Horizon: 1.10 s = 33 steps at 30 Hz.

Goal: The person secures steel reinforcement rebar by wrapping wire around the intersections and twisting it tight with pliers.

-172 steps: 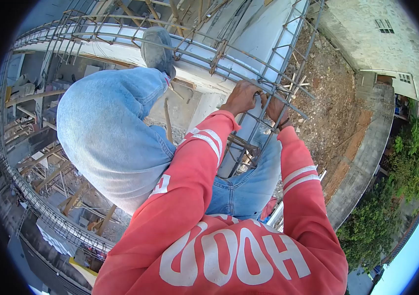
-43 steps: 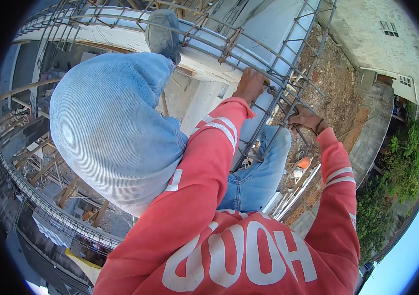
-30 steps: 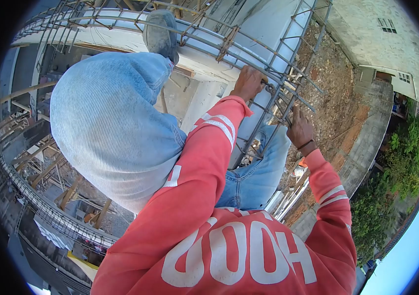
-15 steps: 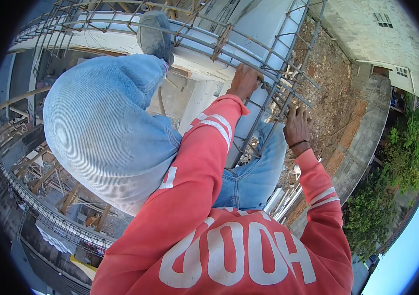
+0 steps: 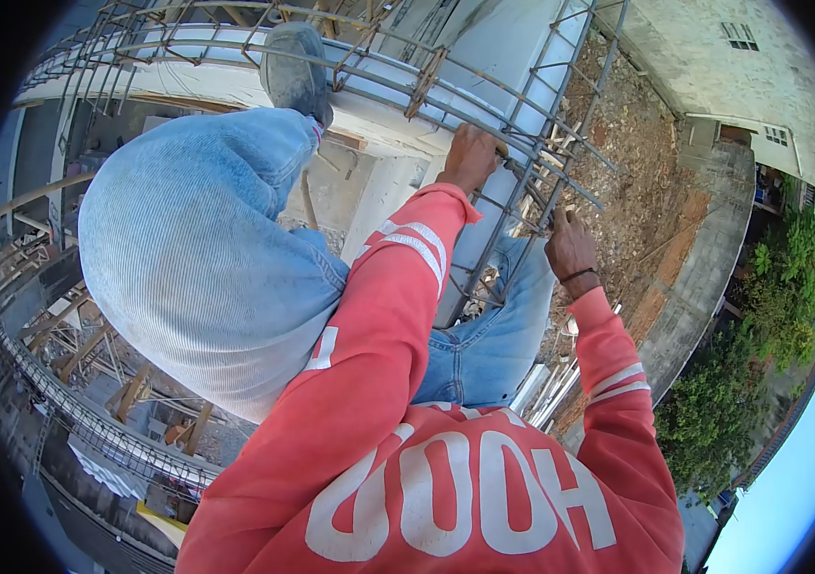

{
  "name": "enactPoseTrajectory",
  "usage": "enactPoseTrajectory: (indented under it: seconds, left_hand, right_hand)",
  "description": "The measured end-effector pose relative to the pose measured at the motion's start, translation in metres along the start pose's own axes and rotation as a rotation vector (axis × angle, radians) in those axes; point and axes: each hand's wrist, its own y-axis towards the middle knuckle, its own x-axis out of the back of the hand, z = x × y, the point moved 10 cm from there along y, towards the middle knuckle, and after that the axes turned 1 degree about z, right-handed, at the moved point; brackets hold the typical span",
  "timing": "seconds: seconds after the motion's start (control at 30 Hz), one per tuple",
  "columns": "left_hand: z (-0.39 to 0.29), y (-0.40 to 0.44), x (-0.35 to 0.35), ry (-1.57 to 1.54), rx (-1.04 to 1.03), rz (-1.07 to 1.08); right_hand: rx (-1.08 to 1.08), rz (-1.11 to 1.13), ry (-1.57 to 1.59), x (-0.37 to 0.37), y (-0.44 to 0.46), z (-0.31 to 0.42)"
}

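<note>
My left hand [image 5: 471, 158] is closed around a small hand tool, mostly hidden in the fist, with its dark metal end [image 5: 513, 165] against the rebar cage [image 5: 534, 153]. This happens where two cages meet at a corner. Lower and to the right, my right hand [image 5: 572, 251] has its fingers bunched beside the lower bars of the cage; anything between them is too small to make out. Tie wire and short bars cross between the two hands. The cage runs over a pale beam [image 5: 479, 225] and passes between my legs.
My bent knee [image 5: 206, 249] and dark shoe [image 5: 296, 72] are at the left, the shoe by the other cage [image 5: 369, 72]. Far below lie wooden props [image 5: 130, 392], rubble ground [image 5: 637, 172] and a block wall [image 5: 704, 268]. A building [image 5: 761, 77] stands upper right.
Both hands worked close together at the corner earlier. My right hand has since moved down and right, spread its fingers, then drawn them together. My left hand stays at the cage.
</note>
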Motion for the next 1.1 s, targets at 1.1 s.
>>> enactPoseTrajectory:
  seconds: [1.1]
  left_hand:
    - [0.001, -0.001, 0.000, -0.106, -0.021, 0.008]
  right_hand:
    - [-0.300, 0.883, 1.562, -0.063, -0.024, -0.024]
